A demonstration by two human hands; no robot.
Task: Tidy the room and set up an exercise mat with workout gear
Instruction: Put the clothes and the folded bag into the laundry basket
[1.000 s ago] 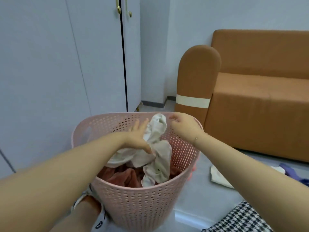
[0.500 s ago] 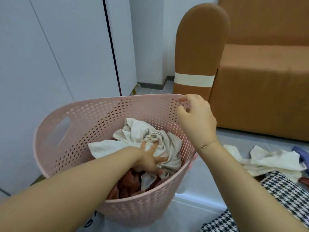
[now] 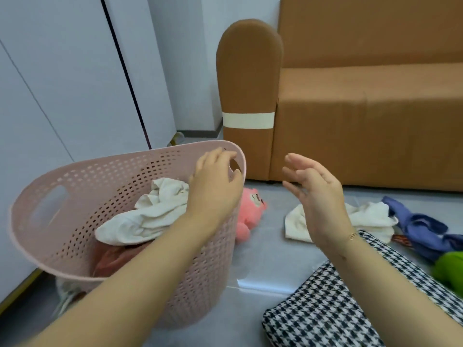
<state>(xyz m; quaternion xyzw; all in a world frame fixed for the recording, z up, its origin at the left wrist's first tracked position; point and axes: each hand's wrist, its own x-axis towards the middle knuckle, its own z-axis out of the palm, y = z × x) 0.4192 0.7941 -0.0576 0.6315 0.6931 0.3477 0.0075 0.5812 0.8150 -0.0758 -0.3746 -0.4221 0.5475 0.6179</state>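
Head view: a pink perforated laundry basket (image 3: 75,196) stands on the grey floor (image 3: 263,259) at the left, just beside a white cabinet door (image 3: 62,83). Inside it a cream garment (image 3: 150,214) lies on top of a reddish-brown cloth (image 3: 117,256). The left hand (image 3: 215,189) is raised over the basket's right rim, its fingers loosely curled and holding nothing; the fingertips are close to the rim, but whether they touch it cannot be told. The right hand (image 3: 318,196) hovers to the right of the basket, apart from it, palm turned toward the left, fingers relaxed and nearly straight, holding nothing. A thin bracelet (image 3: 352,236) circles its wrist.

On the floor just beside the basket's right wall lies a pink plush toy (image 3: 250,214), partly hidden by the left hand. Farther right, behind the right hand, lies a second cream cloth (image 3: 368,219), touching a blue-violet garment (image 3: 421,231); a green item (image 3: 448,269) shows at the right edge. A black-and-white houndstooth fabric (image 3: 325,316) fills the lower right corner. A brown sofa (image 3: 363,108), its armrest banded in white, stands along the far edge of the floor.
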